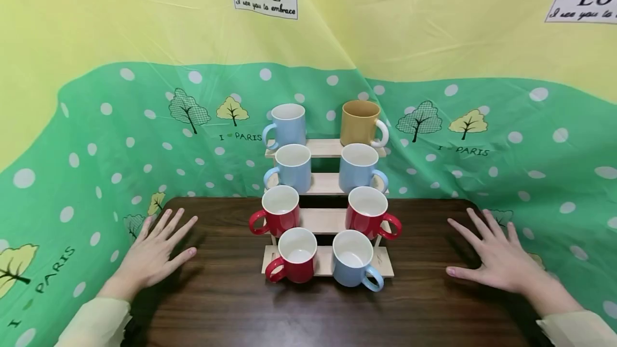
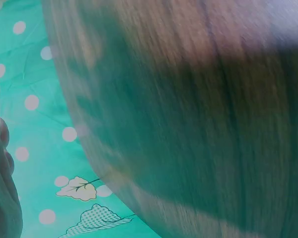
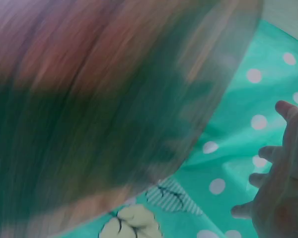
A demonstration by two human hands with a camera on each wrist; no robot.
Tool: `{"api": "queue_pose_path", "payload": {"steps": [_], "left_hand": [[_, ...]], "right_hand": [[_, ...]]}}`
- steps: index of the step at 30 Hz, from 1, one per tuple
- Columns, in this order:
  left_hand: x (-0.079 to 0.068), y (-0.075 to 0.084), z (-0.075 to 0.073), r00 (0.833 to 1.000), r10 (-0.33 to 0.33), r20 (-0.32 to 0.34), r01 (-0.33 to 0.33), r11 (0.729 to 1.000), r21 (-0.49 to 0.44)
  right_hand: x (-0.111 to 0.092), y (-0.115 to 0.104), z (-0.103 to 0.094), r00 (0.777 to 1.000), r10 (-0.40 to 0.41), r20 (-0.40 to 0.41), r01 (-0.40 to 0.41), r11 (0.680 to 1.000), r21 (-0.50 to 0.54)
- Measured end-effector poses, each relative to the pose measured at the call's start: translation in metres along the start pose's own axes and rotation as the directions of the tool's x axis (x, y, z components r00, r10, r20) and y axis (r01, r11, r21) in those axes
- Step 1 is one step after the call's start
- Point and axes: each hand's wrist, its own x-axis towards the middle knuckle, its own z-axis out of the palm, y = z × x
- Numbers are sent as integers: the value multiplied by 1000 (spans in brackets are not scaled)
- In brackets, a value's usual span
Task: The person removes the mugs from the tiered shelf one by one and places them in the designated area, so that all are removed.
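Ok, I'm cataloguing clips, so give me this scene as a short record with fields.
rack: pale wood, four steps, on dark brown wooden table
top step: cylindrical light-blue mug left, tan mug with white handle right
second step: two light-blue mugs
third step: two glossy red mugs
bottom step: red mug left, light-blue mug right
left hand: fingers spread, empty
right hand: fingers spread, empty
backdrop: green-and-yellow cloth with white dots

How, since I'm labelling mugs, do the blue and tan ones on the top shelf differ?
The blue mug is white inside; the tan mug is tan inside. The blue mug's handle matches its body; the tan mug's is white. The blue mug's handle points left, the tan mug's right. Both stand upright on the top shelf.
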Motion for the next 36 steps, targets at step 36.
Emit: {"api": "queue_pose_path", "payload": {"steps": [36], "left_hand": [[27, 34, 0, 958, -279, -73, 187, 793, -579]], "right_hand": [[28, -123, 52, 983, 98, -156, 56, 645, 762]]}}
